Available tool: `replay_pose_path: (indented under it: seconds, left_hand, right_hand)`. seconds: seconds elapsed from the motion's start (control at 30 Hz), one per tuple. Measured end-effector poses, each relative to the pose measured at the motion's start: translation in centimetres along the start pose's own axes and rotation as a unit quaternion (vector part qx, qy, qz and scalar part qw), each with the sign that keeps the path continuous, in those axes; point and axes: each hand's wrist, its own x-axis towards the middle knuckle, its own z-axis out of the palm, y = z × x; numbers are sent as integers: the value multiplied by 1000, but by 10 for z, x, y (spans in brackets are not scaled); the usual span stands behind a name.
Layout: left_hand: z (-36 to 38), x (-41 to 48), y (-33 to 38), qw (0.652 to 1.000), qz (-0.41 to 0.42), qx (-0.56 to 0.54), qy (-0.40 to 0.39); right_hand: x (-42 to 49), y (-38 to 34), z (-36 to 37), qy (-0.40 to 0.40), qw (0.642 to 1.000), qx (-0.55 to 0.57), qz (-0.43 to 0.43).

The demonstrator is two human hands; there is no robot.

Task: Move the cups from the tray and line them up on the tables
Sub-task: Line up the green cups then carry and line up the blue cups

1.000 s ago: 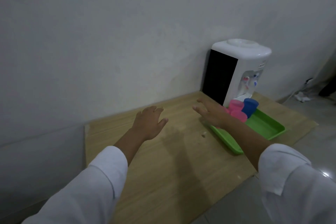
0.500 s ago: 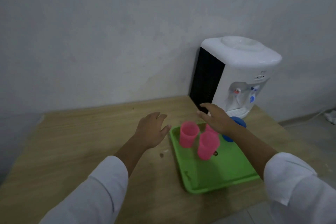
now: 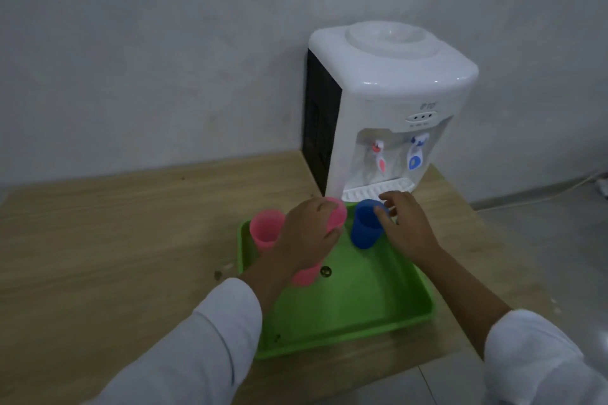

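Left grip point(image 3: 311, 230) on pink cup point(image 3: 335, 219); wooden table point(image 3: 115, 240).

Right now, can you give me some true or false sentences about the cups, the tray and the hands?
1. The tray is green. True.
2. All the cups are pink. False: one is a blue cup, and at least three are pink.
3. The left hand is closing around a pink cup. True.
4. The right hand rests flat on the table. False: its fingers are at the blue cup.
5. The water dispenser stands on the floor. False: it stands on the table, behind the tray.
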Motion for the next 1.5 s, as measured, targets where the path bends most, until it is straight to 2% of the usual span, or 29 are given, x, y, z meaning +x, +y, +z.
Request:
replay_pose_path:
  seconds: [0.23, 0.43, 0.63, 0.87, 1.07, 1.37, 1.5]
  left_hand:
    - [35, 42, 20, 997, 9, 48, -67]
    - [62, 68, 15, 993, 2, 78, -89]
    - [77, 83, 9, 988, -25, 87, -124]
    - [82, 94, 12, 988, -21, 99, -120]
    - [81, 101, 12, 992, -19, 62, -107]
    - [72, 95, 17, 993, -4, 33, -110]
    - [57, 88, 21, 996, 14, 18, -90]
  right_hand:
    - [-16, 60, 20, -25, 996, -29, 75]
    - [-16, 89, 39, -105, 989, -48, 91]
    - [-21, 93, 59, -104, 990, -16, 98]
    - [-27, 96, 60, -112, 989, -50, 78]
    - [-28, 93, 61, -107, 989, -60, 83]
    - [-33, 95, 59, -106, 990, -16, 90]
    - [-35, 94, 55, -72, 994, 9, 84]
